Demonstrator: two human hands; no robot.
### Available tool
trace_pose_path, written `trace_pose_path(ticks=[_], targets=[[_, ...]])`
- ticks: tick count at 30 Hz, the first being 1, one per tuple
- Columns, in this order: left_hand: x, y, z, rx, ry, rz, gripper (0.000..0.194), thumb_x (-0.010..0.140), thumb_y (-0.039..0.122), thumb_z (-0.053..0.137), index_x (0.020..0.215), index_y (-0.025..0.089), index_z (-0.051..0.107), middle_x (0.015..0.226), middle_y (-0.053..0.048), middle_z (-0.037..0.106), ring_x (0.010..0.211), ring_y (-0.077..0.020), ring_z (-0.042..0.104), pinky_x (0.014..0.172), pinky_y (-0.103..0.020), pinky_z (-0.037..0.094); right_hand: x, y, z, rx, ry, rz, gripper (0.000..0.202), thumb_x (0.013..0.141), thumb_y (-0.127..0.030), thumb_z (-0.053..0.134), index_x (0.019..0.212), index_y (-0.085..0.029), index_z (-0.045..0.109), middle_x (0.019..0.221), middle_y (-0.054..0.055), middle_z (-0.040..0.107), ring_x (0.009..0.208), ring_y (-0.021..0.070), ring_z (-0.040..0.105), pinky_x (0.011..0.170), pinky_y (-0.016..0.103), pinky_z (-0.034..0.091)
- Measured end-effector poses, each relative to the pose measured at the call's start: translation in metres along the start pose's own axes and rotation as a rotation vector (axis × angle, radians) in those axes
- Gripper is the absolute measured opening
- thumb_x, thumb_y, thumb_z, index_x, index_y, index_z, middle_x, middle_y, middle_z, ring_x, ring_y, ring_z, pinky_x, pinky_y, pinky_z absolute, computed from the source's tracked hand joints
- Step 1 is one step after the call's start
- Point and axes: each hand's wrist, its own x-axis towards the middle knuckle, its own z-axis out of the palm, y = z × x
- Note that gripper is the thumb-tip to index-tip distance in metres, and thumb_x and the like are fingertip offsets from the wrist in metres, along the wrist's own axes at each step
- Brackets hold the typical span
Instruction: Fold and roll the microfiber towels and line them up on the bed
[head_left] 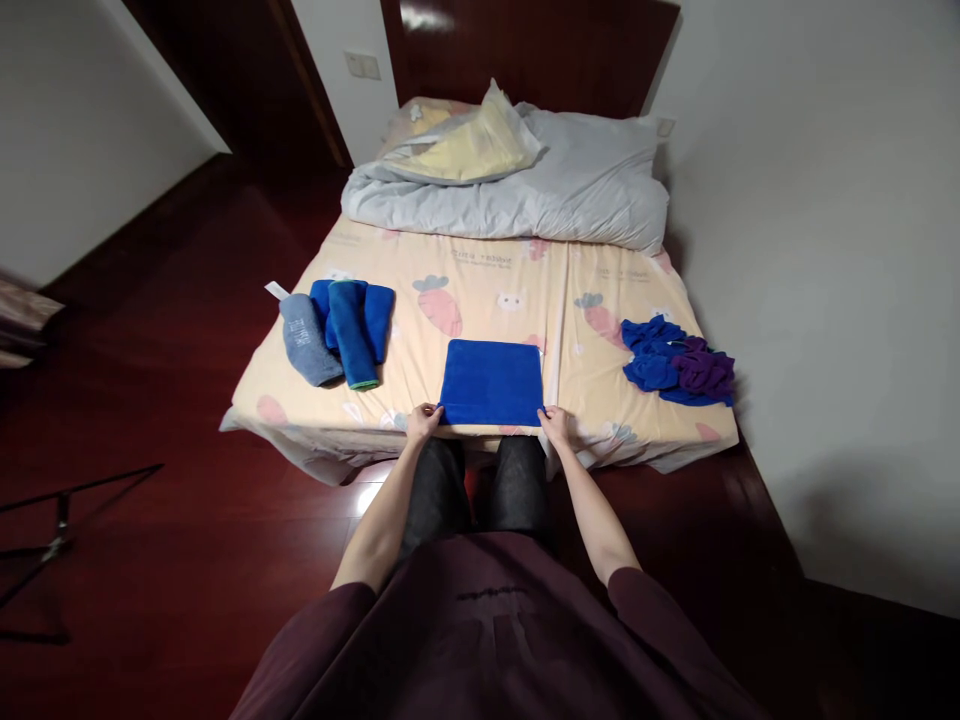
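Observation:
A blue cloth (492, 383) lies flat as a neat rectangle near the front edge of the bed (480, 285). My left hand (424, 422) pinches its near left corner. At the near right corner, the fingers of my right hand (555, 425) are closed on the same cloth. To the left lie rolled cloths: a grey one with lettering (307, 340), a blue one with a green edge (351, 335), and more blue ones (379, 322) beside and under it. A crumpled heap of blue cloths (651, 362) with a purple cloth (703, 368) sits on the right.
A grey quilt (600, 190) and a pale yellow pillow (480, 145) lie at the far end of the bed, before a dark headboard (525, 50). A black metal stand (60, 525) is on the floor at the left. A white wall (817, 250) rises on the right.

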Motion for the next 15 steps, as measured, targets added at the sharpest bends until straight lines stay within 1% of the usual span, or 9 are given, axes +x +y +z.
trace_pose_path(ticks=[4, 7, 10, 13, 15], targets=[[-0.003, 0.002, -0.002, 0.012, -0.002, -0.009, 0.023, 0.083, 0.045, 0.071, 0.08, 0.022, 0.069, 0.09, -0.011, 0.079, 0.095, -0.033, 0.075, 0.089, -0.042, 0.051, 0.0, -0.003, -0.001, -0.024, 0.012, 0.006, 0.02, 0.075, -0.042, 0.067, 0.065, -0.025, 0.062, 0.074, 0.007, 0.077, 0.074, 0.0247, 0.072, 0.071, 0.031, 0.055], [-0.008, 0.005, -0.002, 0.032, -0.004, -0.024, 0.025, 0.085, 0.047, 0.069, 0.083, 0.022, 0.068, 0.096, -0.013, 0.079, 0.097, -0.0336, 0.074, 0.089, -0.043, 0.051, -0.001, -0.005, 0.0, -0.04, 0.016, 0.005, 0.018, 0.075, -0.038, 0.066, 0.065, -0.024, 0.062, 0.074, 0.007, 0.077, 0.073, 0.0243, 0.072, 0.071, 0.03, 0.054], [-0.014, 0.009, -0.002, 0.044, 0.011, -0.005, 0.026, 0.086, 0.049, 0.067, 0.087, 0.022, 0.066, 0.098, -0.013, 0.079, 0.098, -0.0336, 0.073, 0.088, -0.043, 0.051, -0.002, -0.006, 0.002, -0.059, 0.021, 0.004, 0.016, 0.077, -0.035, 0.066, 0.066, -0.025, 0.062, 0.068, 0.006, 0.074, 0.07, 0.0241, 0.071, 0.07, 0.03, 0.053], [-0.021, 0.014, -0.005, 0.052, 0.035, 0.042, 0.026, 0.086, 0.048, 0.069, 0.092, 0.024, 0.065, 0.098, -0.011, 0.078, 0.098, -0.0324, 0.073, 0.088, -0.042, 0.051, -0.003, -0.009, 0.003, -0.082, 0.036, 0.003, 0.011, 0.079, -0.031, 0.066, 0.071, -0.024, 0.064, 0.066, 0.005, 0.071, 0.073, 0.0248, 0.07, 0.076, 0.032, 0.054], [-0.025, 0.017, -0.011, 0.049, 0.051, 0.104, 0.025, 0.086, 0.044, 0.069, 0.1, 0.024, 0.064, 0.102, -0.011, 0.077, 0.1, -0.0317, 0.072, 0.09, -0.042, 0.052, -0.005, -0.012, 0.002, -0.094, 0.059, 0.003, 0.007, 0.081, -0.028, 0.064, 0.082, -0.022, 0.068, 0.074, 0.007, 0.072, 0.08, 0.0258, 0.07, 0.084, 0.035, 0.055]])
